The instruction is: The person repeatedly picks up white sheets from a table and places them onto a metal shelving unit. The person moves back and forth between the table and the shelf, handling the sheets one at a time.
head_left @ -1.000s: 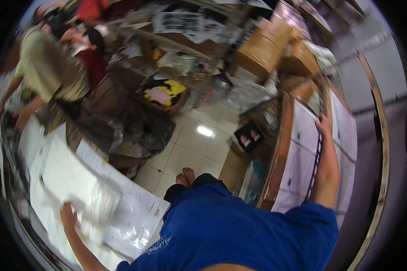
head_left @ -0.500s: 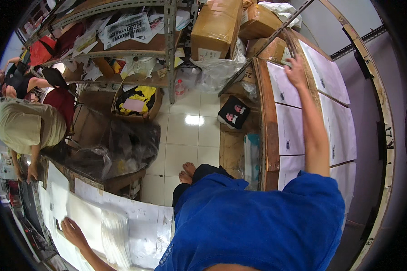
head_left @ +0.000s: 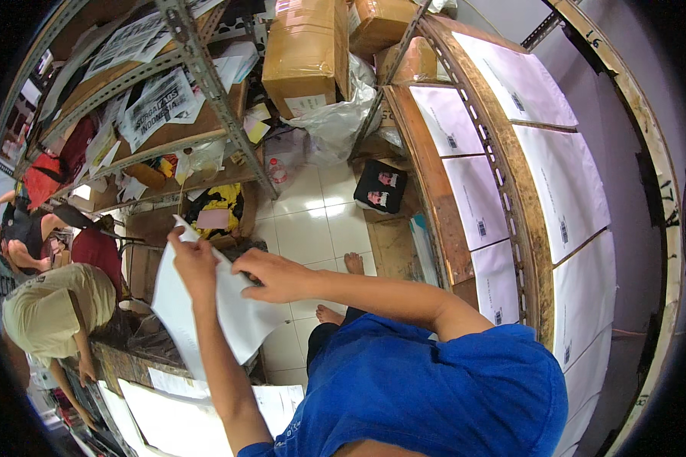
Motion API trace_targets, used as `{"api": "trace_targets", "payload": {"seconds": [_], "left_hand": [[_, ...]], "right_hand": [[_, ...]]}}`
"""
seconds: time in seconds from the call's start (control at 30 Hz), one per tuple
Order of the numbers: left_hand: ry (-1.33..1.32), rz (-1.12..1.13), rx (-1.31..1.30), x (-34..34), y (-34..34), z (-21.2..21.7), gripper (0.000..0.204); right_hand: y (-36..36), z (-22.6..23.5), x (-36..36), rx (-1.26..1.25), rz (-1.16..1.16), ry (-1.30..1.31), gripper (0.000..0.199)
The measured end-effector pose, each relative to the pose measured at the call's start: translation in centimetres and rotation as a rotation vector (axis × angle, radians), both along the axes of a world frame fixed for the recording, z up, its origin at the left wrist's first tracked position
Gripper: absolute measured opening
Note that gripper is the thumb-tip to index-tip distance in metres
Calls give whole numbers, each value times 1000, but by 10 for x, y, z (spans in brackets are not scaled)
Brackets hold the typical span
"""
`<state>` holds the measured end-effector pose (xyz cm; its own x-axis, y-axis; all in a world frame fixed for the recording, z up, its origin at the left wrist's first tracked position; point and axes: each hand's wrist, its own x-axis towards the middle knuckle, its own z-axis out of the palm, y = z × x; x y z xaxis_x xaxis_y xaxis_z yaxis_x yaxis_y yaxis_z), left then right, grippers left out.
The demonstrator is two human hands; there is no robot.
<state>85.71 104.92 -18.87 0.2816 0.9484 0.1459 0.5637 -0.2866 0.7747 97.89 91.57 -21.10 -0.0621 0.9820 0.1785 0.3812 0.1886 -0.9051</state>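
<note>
A large white sheet (head_left: 245,326) hangs in front of me, slightly curved, between my body and the shelves. My left hand (head_left: 196,268) grips its upper part, fingers closed near the top corner. With bent fingers my right hand (head_left: 270,274) is closed at the sheet's right edge; the fingertips are partly hidden. Below my left forearm lie more white sheets (head_left: 171,411) on a worktable. To my right, rows of white printed sheets (head_left: 560,194) lie along wooden boards, with a second row (head_left: 472,199) on the lower board.
A metal rack (head_left: 219,99) with papers stands ahead on the left. Cardboard boxes (head_left: 301,57) and plastic wrap are at the back. A folded black shirt (head_left: 381,186) sits on a low shelf. At the left a person in a beige shirt (head_left: 57,308) leans over the table; another sits behind.
My right hand has come from the right-hand boards across to the left. My left hand has risen from the table's stack, and both hands now hold a white sheet. My view has turned.
</note>
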Motion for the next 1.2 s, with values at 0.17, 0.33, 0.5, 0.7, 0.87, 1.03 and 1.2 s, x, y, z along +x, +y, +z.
{"api": "trace_targets", "payload": {"seconds": [0.17,0.33,0.5,0.7,0.87,1.03,1.2], "left_hand": [[-53,-72,-67,86,-7,-49,30],[-22,-202,-255,188,-9,-62,32],[-421,-421,-190,257,-21,-45,53],[-9,-433,-373,219,-52,-158,46],[591,-706,-525,106,-131,-295,43],[724,-604,-1038,64,-188,-337,42],[575,-469,-1038,99,-193,-342,35]], "right_hand": [[-16,-15,61,-240,-246,-77,30],[-26,-61,151,-152,-413,-66,23],[-52,-57,321,-271,-611,-56,29],[-155,-97,550,-385,-1190,-335,21],[-231,-142,666,-403,-1377,-495,14],[-286,-177,755,-533,-1567,-687,14],[-329,-188,805,-631,-1608,-836,18]]}}
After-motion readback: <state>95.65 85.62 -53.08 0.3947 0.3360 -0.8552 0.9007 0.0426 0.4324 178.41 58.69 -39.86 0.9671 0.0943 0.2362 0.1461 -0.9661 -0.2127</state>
